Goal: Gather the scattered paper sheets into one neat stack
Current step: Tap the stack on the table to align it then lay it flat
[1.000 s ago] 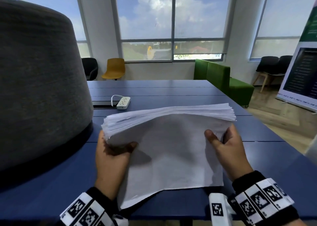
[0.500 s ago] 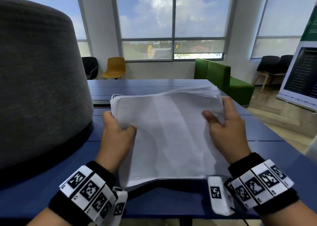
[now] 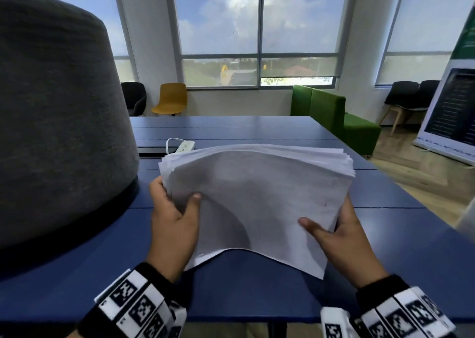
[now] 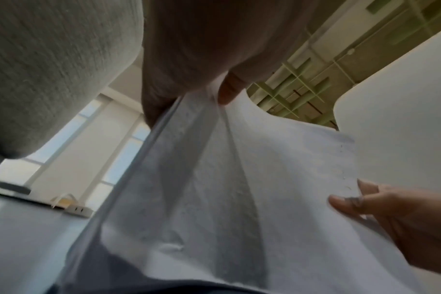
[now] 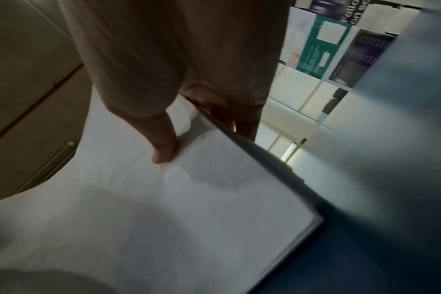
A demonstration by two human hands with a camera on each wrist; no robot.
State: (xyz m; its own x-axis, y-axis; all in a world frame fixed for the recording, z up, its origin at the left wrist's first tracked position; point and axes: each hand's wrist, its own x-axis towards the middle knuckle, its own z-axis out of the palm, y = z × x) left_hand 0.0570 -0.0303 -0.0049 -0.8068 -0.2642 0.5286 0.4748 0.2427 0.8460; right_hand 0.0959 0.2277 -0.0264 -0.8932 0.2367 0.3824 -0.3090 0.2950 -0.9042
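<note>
A thick stack of white paper sheets point(image 3: 257, 196) is held up above the blue table point(image 3: 257, 296), bowed upward in the middle, its far edges fanned. My left hand point(image 3: 174, 217) grips the stack's left edge, thumb on top, fingers hidden underneath. My right hand point(image 3: 336, 232) grips the right edge lower down, thumb on the top sheet. In the left wrist view the thumb pinches the paper stack point(image 4: 214, 179), and my right hand point(image 4: 390, 214) shows at the far side. In the right wrist view the thumb presses on the paper stack point(image 5: 176, 208).
A large grey fabric cone-shaped object point(image 3: 56, 122) stands on the table at the left, close to my left hand. A white power strip point(image 3: 185, 146) with its cord lies beyond the stack. Green sofa point(image 3: 334, 116) and chairs stand past the table's far and right edges.
The stack went from upright half a second ago to tilted back and bowed, its far edge dropping. My right hand slid lower along the right edge; my left hand stays on the left edge.
</note>
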